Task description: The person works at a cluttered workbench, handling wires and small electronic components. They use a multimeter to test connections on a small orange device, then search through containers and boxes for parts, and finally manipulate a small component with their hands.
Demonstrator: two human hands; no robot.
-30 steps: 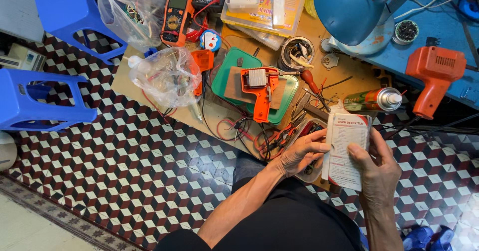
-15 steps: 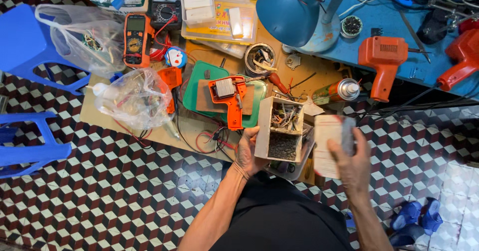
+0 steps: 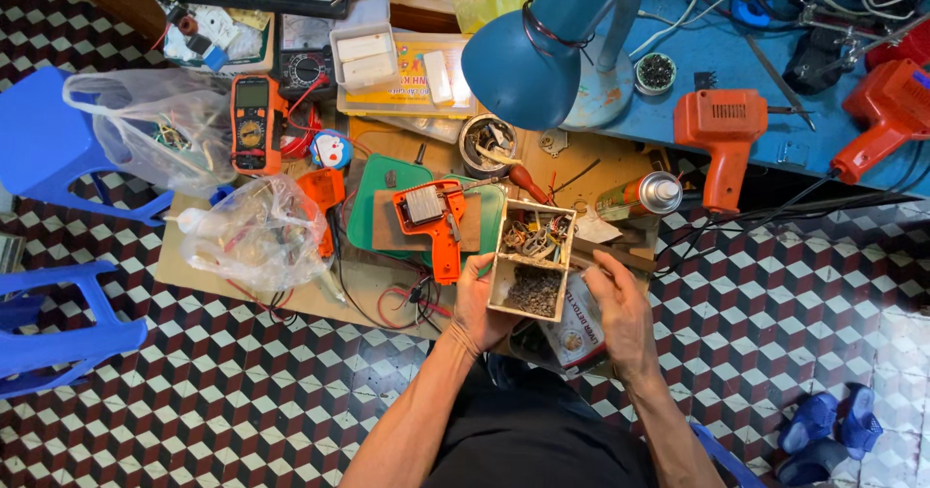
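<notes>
My left hand point(image 3: 480, 304) grips a small open wooden box point(image 3: 531, 260) with two compartments. The far compartment holds tangled wires and small parts, the near one dark bits. My right hand point(image 3: 620, 315) rests beside the box's right edge, fingers curled, over a pale can or packet point(image 3: 576, 333) lying under it. Whether it grips anything I cannot tell. An orange soldering gun point(image 3: 434, 221) lies on a green mat point(image 3: 383, 207) just left of the box.
A low board on the patterned tile floor carries a multimeter point(image 3: 254, 123), clear plastic bags point(image 3: 257, 234), a spray can point(image 3: 639, 195) and loose wires. A blue desk lamp point(image 3: 533, 57), orange tools point(image 3: 722, 139) and a blue table stand behind. Blue stools point(image 3: 48, 149) at left.
The white paper that both hands held is gone from view. My left hand has lifted the wooden box and now holds it level, and my right hand has lowered beside it.
</notes>
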